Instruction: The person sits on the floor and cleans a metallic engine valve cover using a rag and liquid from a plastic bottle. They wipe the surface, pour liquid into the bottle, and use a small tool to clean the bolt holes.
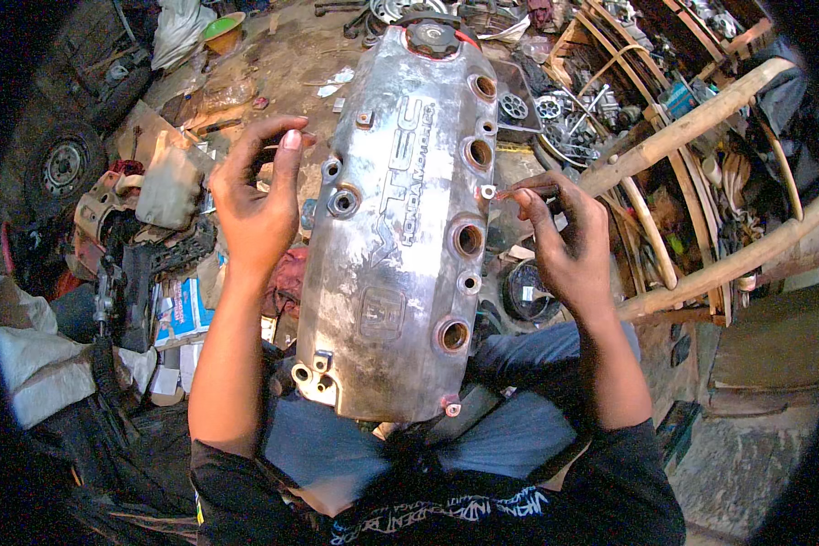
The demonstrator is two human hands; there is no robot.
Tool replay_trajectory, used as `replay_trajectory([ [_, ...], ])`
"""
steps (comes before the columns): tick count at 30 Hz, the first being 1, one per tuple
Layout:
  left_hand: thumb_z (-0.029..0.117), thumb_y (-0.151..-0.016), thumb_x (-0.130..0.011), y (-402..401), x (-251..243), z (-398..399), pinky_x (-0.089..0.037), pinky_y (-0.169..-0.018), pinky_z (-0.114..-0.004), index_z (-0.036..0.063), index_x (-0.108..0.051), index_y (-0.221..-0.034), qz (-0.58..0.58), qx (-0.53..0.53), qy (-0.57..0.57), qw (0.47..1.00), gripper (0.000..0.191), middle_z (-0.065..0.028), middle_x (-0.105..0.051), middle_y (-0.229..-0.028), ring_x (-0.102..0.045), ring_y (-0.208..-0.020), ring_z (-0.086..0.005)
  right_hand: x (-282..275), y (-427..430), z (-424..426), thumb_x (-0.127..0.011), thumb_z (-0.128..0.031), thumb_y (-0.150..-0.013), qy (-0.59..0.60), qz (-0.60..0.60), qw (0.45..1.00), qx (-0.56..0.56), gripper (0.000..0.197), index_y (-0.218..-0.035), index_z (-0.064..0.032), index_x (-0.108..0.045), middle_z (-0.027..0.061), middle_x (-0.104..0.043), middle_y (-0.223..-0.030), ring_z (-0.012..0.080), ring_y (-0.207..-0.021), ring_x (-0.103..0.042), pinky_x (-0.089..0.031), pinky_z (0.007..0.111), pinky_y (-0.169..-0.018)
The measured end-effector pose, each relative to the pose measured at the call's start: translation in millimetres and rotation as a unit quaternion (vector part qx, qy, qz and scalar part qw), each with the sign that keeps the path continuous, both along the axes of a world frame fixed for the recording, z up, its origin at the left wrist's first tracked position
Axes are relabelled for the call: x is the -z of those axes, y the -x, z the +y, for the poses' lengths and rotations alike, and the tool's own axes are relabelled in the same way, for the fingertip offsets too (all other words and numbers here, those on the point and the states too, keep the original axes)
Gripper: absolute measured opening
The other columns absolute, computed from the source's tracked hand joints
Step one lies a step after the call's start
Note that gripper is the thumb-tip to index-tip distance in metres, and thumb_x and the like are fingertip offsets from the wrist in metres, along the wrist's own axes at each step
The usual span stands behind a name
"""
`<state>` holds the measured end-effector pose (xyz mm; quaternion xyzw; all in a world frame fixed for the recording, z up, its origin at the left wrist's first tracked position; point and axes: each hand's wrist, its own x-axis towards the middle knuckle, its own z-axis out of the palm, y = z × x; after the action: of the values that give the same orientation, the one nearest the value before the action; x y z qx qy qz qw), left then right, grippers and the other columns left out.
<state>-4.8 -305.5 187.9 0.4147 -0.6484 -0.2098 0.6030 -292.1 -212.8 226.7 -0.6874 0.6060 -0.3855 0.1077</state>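
A bare-metal Honda VTEC valve cover (pixel 382 273) lies lengthwise before me, above my lap. Its surface is partly shiny and partly dull grey, with raised lettering and rusty-rimmed round holes along the right side. A black oil filler cap (pixel 432 39) sits at its far end. My left hand (pixel 256 194) is raised beside the cover's left edge, fingers apart and nothing visible in it. On the other side, my right hand (pixel 570 239) has thumb and forefinger close together by a small bolt lug (pixel 488 192). Whether something thin is pinched there is unclear.
Wooden poles of a rack (pixel 682 130) rise at the right, with metal parts heaped behind. A black round container (pixel 527 290) stands right of the cover. Left lie a wheel (pixel 65 164), a cloudy plastic tank (pixel 170 184) and a blue printed box (pixel 183 310). A green-topped bucket (pixel 223 33) stands farther back.
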Motion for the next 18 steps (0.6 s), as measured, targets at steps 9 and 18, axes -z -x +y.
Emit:
replay_trajectory([
  [9, 0.012, -0.1, -0.059, 2, 4, 0, -0.054, -0.081, -0.029, 0.0001, -0.068, -0.108, -0.038, 0.015, -0.02, 0.999, 0.017, -0.0092, -0.071, -0.102, -0.07, -0.094, -0.0174, -6, -8, -14, -0.069, 0.001, -0.081, 0.123, 0.11, 0.982, -0.09, 0.02, -0.1, -0.002, -0.067, 0.0166, -0.066, -0.098, 0.036, -0.09, -0.066, -0.052, 0.042, -0.079],
  [18, 0.011, -0.097, -0.063, 1, 5, -4, -0.053, -0.079, -0.029, -0.0008, -0.07, -0.105, -0.01, 0.012, 0.018, 1.0, 0.016, -0.0103, -0.073, -0.093, -0.07, -0.088, -0.0157, -16, 4, -40, -0.073, -0.009, -0.085, -0.063, 0.074, 0.988, -0.119, 0.026, -0.107, 0.0025, -0.067, 0.0215, -0.069, -0.108, 0.0364, -0.094, -0.069, -0.053, 0.041, -0.083],
])
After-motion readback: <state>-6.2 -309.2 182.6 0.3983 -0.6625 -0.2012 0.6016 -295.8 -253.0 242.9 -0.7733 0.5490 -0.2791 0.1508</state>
